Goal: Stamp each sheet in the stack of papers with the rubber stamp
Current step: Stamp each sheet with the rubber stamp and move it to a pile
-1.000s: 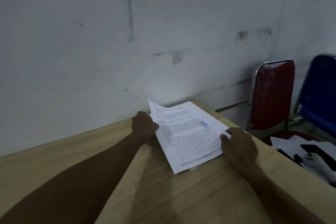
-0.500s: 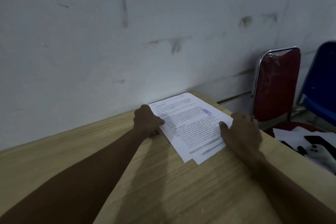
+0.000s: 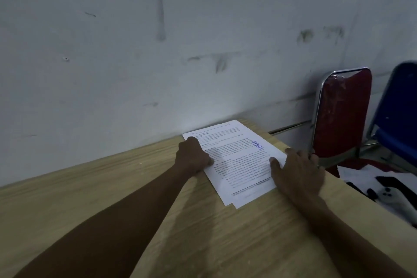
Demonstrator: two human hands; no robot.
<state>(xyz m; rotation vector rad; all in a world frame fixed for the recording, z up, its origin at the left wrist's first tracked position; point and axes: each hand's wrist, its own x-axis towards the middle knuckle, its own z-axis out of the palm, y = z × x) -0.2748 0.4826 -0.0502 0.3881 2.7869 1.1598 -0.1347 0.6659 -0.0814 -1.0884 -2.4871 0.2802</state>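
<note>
A stack of papers (image 3: 239, 165) with printed text lies flat on the wooden table (image 3: 203, 232), at its far right corner by the wall. The top sheet carries a blue stamp mark (image 3: 257, 145) near its right edge. A lower sheet sticks out slightly at the near end. My left hand (image 3: 193, 158) sits at the stack's left edge, fingers curled against it and thumb on the top sheet. At the stack's right edge my right hand (image 3: 297, 174) lies flat, with its thumb on the paper. No rubber stamp is in view.
The grey wall (image 3: 158, 52) runs right behind the table. A red chair (image 3: 343, 115) and a blue chair (image 3: 397, 110) stand to the right. On the red chair's seat lie white papers (image 3: 354, 174) and a white phone (image 3: 392, 198) among dark items.
The top sheet, raised at its far end a second ago, now lies flat on the stack. Both hands have stayed at the stack's edges, and the right hand has spread flatter.
</note>
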